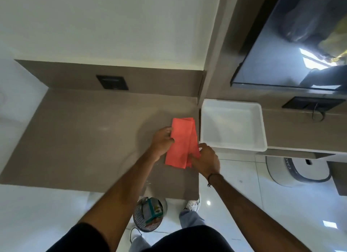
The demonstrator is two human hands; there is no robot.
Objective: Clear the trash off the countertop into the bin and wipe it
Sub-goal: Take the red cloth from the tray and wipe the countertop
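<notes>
So both hands are on the red cloth (181,143), which lies folded flat on the brown counter (84,139), right of centre in the frame. Left hand (162,142) has its fingers (168,130) curled onto the cloth's left edge, and right hand (206,158) pinches the fold at the lower right corner. White tray (262,126) sits just to the right of the cloth. Down at bottom centre, the mesh bin (138,217) stands on the floor by the counter's edge with a teal box (153,211) inside.
</notes>
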